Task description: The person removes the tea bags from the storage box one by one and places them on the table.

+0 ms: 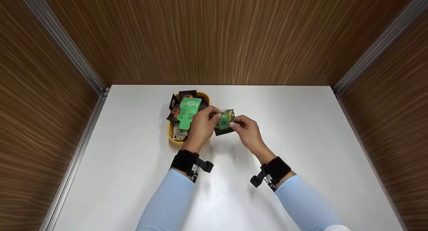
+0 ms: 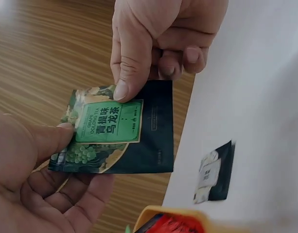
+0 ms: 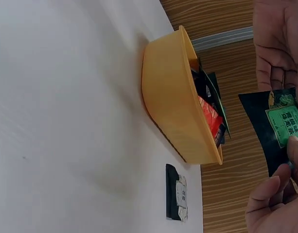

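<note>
We see a white tabletop (image 1: 301, 140) closed in on three sides by brown wood-grain wall panels (image 1: 214, 37). Behind the tabletop one panel rises; at its left and right edges two more stand, joined by grey metal corner strips (image 1: 63, 43). Even, soft light falls on it.

Tub (image 1: 171, 134) of packets on table (image 1: 301, 130), left of held packet (image 1: 224, 122); small sachet (image 3: 177, 199) beside tub

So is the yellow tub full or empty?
Full: packets stick up past the yellow tub's rim, with a green one on top.
</note>
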{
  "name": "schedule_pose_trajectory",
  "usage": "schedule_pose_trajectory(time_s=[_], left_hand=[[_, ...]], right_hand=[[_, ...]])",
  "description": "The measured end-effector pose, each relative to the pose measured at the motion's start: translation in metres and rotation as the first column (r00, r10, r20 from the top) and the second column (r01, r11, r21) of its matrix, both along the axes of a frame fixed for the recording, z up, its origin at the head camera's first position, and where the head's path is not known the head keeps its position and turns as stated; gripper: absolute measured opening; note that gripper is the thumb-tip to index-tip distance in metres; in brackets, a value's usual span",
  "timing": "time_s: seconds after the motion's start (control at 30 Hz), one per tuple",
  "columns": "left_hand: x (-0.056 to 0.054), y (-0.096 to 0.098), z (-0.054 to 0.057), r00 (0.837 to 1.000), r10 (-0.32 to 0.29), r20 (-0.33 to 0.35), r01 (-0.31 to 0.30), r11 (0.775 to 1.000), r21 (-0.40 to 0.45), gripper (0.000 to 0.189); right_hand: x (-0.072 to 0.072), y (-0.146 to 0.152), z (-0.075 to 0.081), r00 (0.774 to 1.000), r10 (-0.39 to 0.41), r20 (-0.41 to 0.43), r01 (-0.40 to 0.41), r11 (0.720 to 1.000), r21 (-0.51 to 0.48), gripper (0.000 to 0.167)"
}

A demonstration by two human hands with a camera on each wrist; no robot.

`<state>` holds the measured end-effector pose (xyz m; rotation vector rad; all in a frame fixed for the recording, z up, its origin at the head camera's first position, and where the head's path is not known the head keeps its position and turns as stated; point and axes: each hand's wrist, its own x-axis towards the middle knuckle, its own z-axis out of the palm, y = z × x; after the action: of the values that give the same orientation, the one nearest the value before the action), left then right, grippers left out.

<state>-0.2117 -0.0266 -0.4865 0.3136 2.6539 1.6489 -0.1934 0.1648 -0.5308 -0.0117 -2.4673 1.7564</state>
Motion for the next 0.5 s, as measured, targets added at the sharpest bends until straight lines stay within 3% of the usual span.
schedule_pose_trajectory(time_s=[0.27, 0.5], left_hand=[[-0.002, 0.021, -0.022, 0.994, 0.031, 0.104, -0.041, 0.995, 0.092, 0.027], [-0.001, 0.036, -0.042, 0.984, 0.018, 0.180, -0.039, 0.993, 0.115, 0.011]], right_hand=[[0.000, 0.012, -0.008, 0.996, -0.085, 0.032, 0.090, 0.981, -0.174, 0.009], [-0.002, 0.024, -0.019, 0.991, -0.105, 0.082, 0.121, 0.968, -0.221, 0.017]])
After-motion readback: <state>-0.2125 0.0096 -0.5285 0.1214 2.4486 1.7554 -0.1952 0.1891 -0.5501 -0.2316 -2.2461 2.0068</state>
